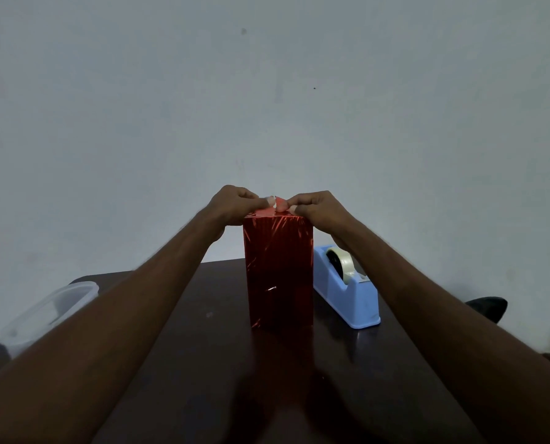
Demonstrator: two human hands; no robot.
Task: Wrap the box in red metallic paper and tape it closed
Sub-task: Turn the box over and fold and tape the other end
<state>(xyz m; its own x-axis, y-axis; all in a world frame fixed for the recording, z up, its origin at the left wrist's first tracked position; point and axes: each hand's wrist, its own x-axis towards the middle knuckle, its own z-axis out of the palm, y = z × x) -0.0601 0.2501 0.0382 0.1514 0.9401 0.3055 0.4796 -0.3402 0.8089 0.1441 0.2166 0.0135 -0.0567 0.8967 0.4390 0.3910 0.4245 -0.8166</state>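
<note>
A tall box wrapped in red metallic paper (278,270) stands upright on the dark table (216,363). Both hands are at its top end. My left hand (233,205) curls over the top left edge, fingers pinching the folded paper flap. My right hand (320,208) curls over the top right edge and pinches the same flap from the other side. A small pale bit, perhaps tape, shows between the fingertips. The top face of the box is mostly hidden by the fingers.
A light blue tape dispenser (347,290) with a clear tape roll stands just right of the box. A clear plastic container (48,314) lies at the table's left edge. A dark object (488,307) sits beyond the right edge. A plain wall is behind.
</note>
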